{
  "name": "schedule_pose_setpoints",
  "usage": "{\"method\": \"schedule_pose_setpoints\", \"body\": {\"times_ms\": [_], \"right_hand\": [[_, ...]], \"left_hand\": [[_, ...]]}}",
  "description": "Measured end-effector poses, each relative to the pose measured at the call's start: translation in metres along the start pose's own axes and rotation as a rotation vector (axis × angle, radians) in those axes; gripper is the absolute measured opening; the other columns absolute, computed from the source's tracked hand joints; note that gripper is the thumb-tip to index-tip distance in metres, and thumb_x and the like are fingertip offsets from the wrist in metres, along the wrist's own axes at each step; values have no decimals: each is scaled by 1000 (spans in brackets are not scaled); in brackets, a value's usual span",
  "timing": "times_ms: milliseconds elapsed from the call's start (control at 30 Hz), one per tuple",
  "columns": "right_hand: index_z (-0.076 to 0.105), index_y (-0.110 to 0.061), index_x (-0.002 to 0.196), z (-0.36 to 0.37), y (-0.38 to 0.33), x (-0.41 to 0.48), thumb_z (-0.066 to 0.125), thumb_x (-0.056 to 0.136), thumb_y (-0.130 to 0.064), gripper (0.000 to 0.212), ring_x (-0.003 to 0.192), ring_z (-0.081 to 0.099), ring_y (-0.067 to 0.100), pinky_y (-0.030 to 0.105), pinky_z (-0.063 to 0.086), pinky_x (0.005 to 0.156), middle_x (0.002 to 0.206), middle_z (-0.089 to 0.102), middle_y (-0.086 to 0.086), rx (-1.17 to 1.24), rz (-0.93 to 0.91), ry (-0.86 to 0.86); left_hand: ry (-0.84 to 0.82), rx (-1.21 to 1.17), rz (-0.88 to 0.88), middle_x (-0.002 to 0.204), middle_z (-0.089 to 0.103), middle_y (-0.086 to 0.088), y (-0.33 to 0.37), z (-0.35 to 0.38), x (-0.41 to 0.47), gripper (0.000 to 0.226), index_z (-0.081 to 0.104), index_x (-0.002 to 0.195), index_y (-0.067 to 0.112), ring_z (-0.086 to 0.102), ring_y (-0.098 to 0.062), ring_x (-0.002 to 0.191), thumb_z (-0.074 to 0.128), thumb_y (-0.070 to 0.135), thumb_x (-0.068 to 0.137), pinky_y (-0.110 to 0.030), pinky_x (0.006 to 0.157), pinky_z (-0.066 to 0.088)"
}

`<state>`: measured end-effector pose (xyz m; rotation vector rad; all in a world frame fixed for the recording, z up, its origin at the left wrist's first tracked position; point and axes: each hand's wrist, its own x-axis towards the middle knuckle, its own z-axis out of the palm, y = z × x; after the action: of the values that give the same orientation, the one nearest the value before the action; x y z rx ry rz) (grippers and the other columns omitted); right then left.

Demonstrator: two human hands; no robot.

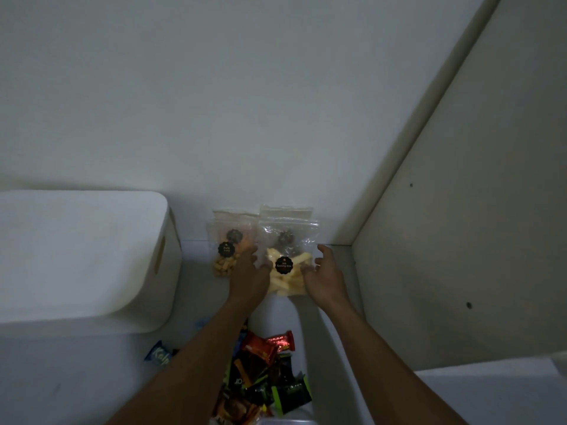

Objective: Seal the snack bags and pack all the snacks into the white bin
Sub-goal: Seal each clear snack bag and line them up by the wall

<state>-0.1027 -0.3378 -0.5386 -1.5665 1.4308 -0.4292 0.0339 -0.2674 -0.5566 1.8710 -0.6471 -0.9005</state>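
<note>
Flanking the yellow-stick bag (pixel 287 265), left hand (pixel 250 276) and right hand (pixel 323 276) spread loose; neither clearly grasping.

Pale wall (pixel 245 102) behind — off-white side panel (pixel 475 240) at right (two small dark holes) — grey shelf surface (pixel 76 378) below.

Two bare forearms, no sleeves, watch, rings or gloves visible; the left hand (pixel 249 273) and right hand (pixel 325 275) are uncovered, fingers slender.
</note>
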Motion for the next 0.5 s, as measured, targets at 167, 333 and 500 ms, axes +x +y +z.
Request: {"method": "schedule_pose_setpoints", "body": {"times_ms": [167,333,500], "right_hand": [[36,-19,147,-10,-29,-19,56,95,-16,55,118,56,24,26,43,89,139,52,13,-158,-118,26],[42,-15,142,-10,-93,-54,54,96,-28,49,114,59,29,35,50,90,132,57,14,-335,-276,29],[37,-13,145,19,-162,-92,52,99,-37,54,125,52,31,39,46,97,139,51,14,-389,-371,-1]], "left_hand": [[84,186,187,124,64,1,30,-29,-23,37,56,130,21,63,-18,109,57,31,95,-37,91,53],[233,330,354,112,67,4,81,-97,-57,38,60,125,26,65,-16,100,53,48,94,-35,92,52],[322,529,379,131,61,-1,102,-190,-73,48,55,131,24,56,-23,120,44,54,96,-36,98,44]]}}
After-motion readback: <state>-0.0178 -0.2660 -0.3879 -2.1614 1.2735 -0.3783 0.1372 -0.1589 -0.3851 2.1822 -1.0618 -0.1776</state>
